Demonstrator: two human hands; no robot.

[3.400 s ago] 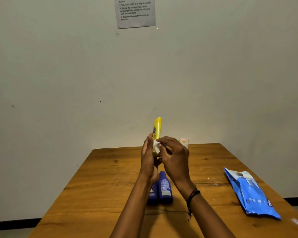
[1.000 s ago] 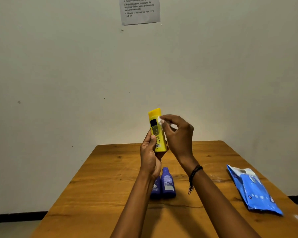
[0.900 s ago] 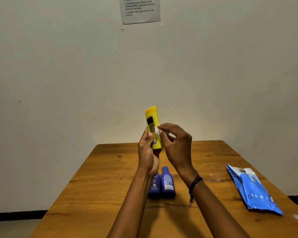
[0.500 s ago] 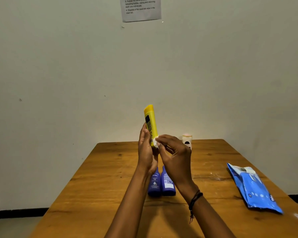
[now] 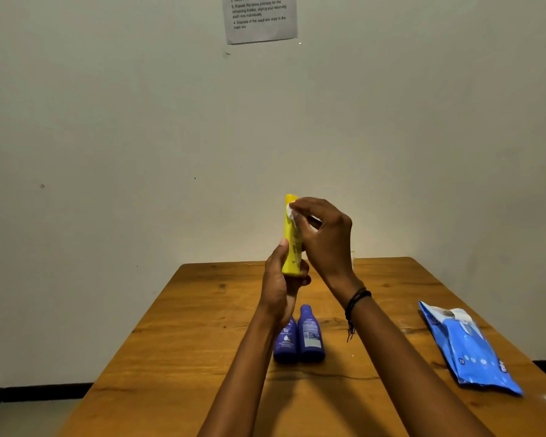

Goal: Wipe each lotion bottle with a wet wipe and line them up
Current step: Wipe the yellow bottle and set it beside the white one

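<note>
The left hand (image 5: 281,288) grips the upright yellow plastic lotion bottle (image 5: 291,244) by its base; the right hand (image 5: 323,238) pinches a white wet wipe (image 5: 290,212) at its top. Best stroke downward, turning the bottle between passes.

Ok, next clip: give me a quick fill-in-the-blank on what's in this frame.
The left hand holds a lotion bottle coloured ____.
The right hand presses the wet wipe against it, ____ the left hand's grip.
____ blue bottles sit side by side on the table.
The wipes pack lies on the table's ____ side.
Missing words: yellow, above, two, right.
</note>
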